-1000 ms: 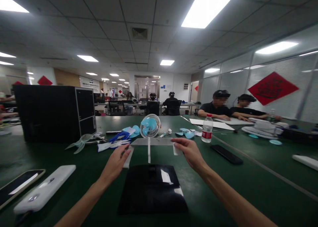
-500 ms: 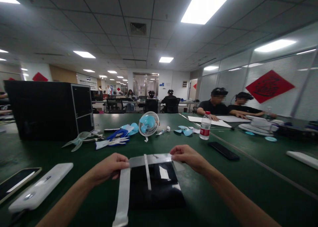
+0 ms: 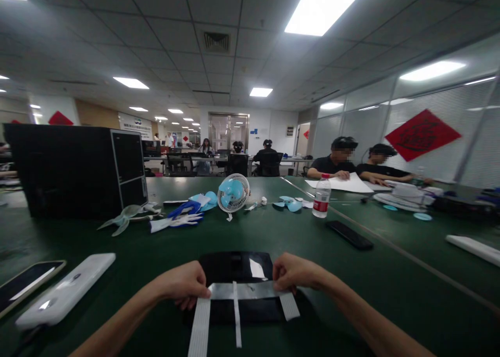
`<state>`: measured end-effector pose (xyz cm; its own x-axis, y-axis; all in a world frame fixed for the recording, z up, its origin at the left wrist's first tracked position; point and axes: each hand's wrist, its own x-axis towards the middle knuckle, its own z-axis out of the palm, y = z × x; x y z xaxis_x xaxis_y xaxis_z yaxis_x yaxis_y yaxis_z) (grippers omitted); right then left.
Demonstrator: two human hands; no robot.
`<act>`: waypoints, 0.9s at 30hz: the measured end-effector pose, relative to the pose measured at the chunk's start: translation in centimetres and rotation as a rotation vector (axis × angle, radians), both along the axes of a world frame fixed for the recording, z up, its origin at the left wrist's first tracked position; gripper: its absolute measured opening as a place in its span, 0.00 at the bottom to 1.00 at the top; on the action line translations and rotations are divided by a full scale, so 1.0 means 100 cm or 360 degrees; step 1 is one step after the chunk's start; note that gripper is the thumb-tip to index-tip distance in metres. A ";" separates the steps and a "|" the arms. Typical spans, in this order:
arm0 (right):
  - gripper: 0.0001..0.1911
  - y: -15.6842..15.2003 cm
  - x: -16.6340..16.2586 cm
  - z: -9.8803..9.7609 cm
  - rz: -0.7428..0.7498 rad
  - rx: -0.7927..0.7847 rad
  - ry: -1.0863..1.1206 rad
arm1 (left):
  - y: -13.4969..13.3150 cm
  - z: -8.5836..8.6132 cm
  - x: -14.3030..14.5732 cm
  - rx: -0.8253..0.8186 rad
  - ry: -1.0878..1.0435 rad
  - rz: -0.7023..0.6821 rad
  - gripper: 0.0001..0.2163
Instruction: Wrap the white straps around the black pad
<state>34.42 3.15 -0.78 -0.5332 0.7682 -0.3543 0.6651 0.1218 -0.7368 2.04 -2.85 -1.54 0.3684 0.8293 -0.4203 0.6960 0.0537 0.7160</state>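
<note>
A clear plastic strip (image 3: 260,291) with white straps is stretched crosswise between my hands, over a glossy black panel (image 3: 219,265). My left hand (image 3: 189,284) is closed on the strip's left end, where a wide ribbed strap (image 3: 200,326) hangs towards me. The right end is pinched in my right hand (image 3: 294,272), with a shorter piece of ribbed strap (image 3: 290,307) below it. From the strip's middle a narrow white band (image 3: 237,320) runs down. Parts of the panel show beyond and below the strip; I cannot tell whether they touch.
Across the green table (image 3: 250,237) lie a small fan (image 3: 233,193), gloves (image 3: 182,219), loose fan blades (image 3: 289,204), a bottle (image 3: 321,196) and a black phone (image 3: 349,234). A white device (image 3: 68,289) lies left, before a computer case (image 3: 74,172). Two people sit at right.
Both hands have drawn the strip towards me and lower, so part of the black panel now shows beyond it. A person at right has lifted a white sheet.
</note>
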 end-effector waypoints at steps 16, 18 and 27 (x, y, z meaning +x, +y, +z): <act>0.09 -0.035 -0.018 0.020 0.0385 0.0881 -0.0201 | -0.023 0.020 0.021 0.0732 0.0199 -0.0634 0.21; 0.13 -0.049 -0.032 0.021 0.0600 0.1060 -0.0049 | -0.021 0.016 0.020 0.0749 0.0200 -0.0631 0.21; 0.23 -0.088 -0.055 -0.003 0.0845 0.1225 -0.0096 | -0.019 0.011 0.023 0.0881 0.0208 -0.0673 0.19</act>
